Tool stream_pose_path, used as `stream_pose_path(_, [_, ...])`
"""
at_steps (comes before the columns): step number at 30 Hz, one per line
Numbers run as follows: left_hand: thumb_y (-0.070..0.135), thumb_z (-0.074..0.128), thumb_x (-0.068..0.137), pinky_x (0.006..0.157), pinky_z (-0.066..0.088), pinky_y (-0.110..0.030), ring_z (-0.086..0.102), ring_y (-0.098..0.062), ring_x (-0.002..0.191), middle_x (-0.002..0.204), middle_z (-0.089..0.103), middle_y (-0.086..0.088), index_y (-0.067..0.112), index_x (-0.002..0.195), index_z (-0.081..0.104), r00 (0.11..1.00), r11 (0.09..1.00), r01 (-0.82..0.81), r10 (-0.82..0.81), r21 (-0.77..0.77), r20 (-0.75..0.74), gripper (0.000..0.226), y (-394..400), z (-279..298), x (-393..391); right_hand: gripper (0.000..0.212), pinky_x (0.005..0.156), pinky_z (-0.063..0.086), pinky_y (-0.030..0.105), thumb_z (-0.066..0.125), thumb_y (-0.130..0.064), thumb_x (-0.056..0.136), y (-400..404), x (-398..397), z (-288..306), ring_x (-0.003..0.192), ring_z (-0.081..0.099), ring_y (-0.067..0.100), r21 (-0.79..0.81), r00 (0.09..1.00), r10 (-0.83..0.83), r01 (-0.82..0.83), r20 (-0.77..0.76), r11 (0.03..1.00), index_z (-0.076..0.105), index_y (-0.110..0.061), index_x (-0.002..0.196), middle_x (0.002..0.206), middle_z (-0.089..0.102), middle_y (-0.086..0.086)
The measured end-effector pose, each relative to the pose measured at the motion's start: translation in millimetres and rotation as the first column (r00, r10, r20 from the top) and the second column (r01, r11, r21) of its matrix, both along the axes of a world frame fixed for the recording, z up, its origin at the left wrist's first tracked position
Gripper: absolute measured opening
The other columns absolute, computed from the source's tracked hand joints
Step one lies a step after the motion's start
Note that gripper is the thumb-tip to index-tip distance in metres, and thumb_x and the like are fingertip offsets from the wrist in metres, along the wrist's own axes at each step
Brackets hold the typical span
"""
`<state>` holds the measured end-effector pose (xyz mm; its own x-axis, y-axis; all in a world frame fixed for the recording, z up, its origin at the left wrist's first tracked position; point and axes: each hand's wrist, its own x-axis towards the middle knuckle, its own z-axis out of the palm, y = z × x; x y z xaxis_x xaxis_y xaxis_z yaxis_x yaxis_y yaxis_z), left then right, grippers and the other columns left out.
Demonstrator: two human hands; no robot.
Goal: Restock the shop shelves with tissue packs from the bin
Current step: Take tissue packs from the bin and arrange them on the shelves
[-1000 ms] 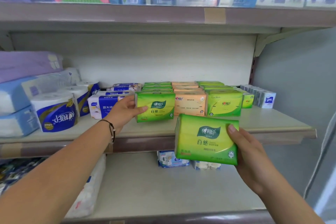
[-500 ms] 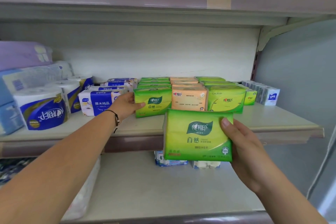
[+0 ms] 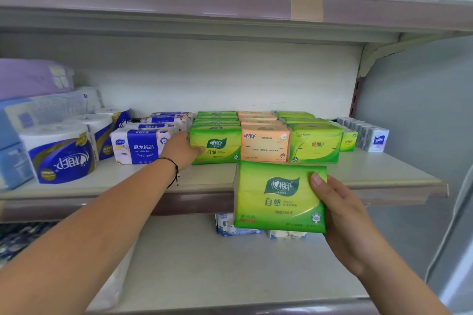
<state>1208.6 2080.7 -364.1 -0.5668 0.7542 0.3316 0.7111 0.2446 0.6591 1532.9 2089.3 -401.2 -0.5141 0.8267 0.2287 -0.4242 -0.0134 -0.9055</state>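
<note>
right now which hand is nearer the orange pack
Left. The left hand rests on the green shelf pack just left of the orange pack. The right hand holds another green pack lower down, in front of the shelf edge.

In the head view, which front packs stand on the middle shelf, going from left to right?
Toilet roll → blue-and-white tissue pack → green tissue pack, touched by the left hand → orange tissue pack → lighter green pack → small white packs.
</note>
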Motion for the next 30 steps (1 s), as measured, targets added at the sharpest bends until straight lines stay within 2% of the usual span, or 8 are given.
stream_pose_path(3, [0.012,0.068,0.089,0.084,0.045,-0.032,0.057,-0.026,0.109,0.11,0.061,-0.006,0.006,0.134,0.05,0.993,0.994,-0.006,0.019,0.113,-0.114,0.049,-9,5,8,0.035,0.074,0.062,0.036,0.057,-0.025,0.089,0,-1,0,0.098,0.073,0.025,-0.006,1.0,-0.002,0.002,-0.004,1.0,0.067,-0.009,0.119,0.112,0.074,0.013])
stream_pose_path(8, [0.013,0.062,0.093,0.107,0.037,-0.032,0.045,-0.018,0.129,0.139,0.048,-0.005,0.015,0.14,0.046,0.969,0.952,0.151,-0.09,0.267,-0.228,0.05,-41,19,21,0.035,0.076,0.061,0.033,0.06,-0.025,0.087,-4,-8,2,0.098,0.073,0.024,-0.005,1.0,0.002,-0.002,-0.009,1.0,0.067,-0.008,0.116,0.111,0.074,0.014])
stream_pose_path(12, [0.024,0.061,0.096,0.087,0.051,-0.019,0.061,0.004,0.103,0.114,0.066,0.018,0.028,0.11,0.066,0.907,0.909,0.407,-0.39,0.088,-0.159,0.015,-68,37,48,0.038,0.084,0.06,0.037,0.062,-0.029,0.087,-12,-19,3,0.104,0.071,0.027,-0.016,1.0,0.006,-0.006,0.004,1.0,0.066,-0.008,0.118,0.112,0.074,0.013])
stream_pose_path(16, [0.029,0.052,0.1,0.081,0.05,-0.012,0.065,0.001,0.1,0.104,0.071,0.018,0.027,0.106,0.07,0.84,0.839,0.541,-0.538,0.051,-0.068,0.02,-90,46,75,0.037,0.091,0.057,0.04,0.061,-0.029,0.089,-20,-28,9,0.108,0.07,0.028,-0.005,1.0,0.02,-0.02,0.0,1.0,0.065,-0.007,0.118,0.114,0.074,0.013])
stream_pose_path(19, [0.046,0.05,0.091,0.084,0.051,-0.012,0.064,0.005,0.103,0.109,0.071,0.016,0.025,0.112,0.07,0.827,0.827,0.562,-0.562,0.025,0.021,0.036,-108,55,80,0.035,0.09,0.058,0.039,0.061,-0.027,0.089,-25,-32,13,0.106,0.07,0.026,0.018,0.999,0.044,-0.044,-0.005,0.999,0.066,-0.008,0.117,0.114,0.073,0.012])
stream_pose_path(22, [0.059,0.063,0.073,0.087,0.045,-0.008,0.059,0.014,0.102,0.116,0.064,0.027,0.039,0.117,0.064,0.854,0.846,0.512,-0.52,-0.147,-0.018,0.048,-120,58,71,0.034,0.086,0.059,0.036,0.062,-0.027,0.087,-30,-37,15,0.102,0.071,0.023,0.032,0.998,0.055,-0.054,-0.018,0.998,0.066,-0.01,0.115,0.113,0.074,0.012])
stream_pose_path(25, [0.042,0.074,0.079,0.073,0.046,-0.002,0.064,0.012,0.096,0.117,0.066,0.018,0.041,0.119,0.059,0.854,0.835,0.52,-0.503,-0.181,0.132,0.043,-127,55,62,0.036,0.085,0.06,0.036,0.061,-0.025,0.089,-33,-44,13,0.101,0.071,0.023,0.008,0.997,0.058,-0.057,-0.045,0.998,0.063,-0.007,0.12,0.114,0.073,0.013])
stream_pose_path(30, [0.03,0.079,0.074,0.077,0.051,-0.009,0.068,-0.004,0.102,0.117,0.071,0.008,0.031,0.121,0.064,0.834,0.843,0.529,-0.496,-0.095,0.241,0.049,-133,45,44,0.043,0.09,0.057,0.04,0.067,-0.03,0.082,-37,-58,11,0.1,0.071,0.019,0.043,0.999,0.018,-0.02,0.047,0.999,0.064,-0.012,0.121,0.116,0.073,0.009])
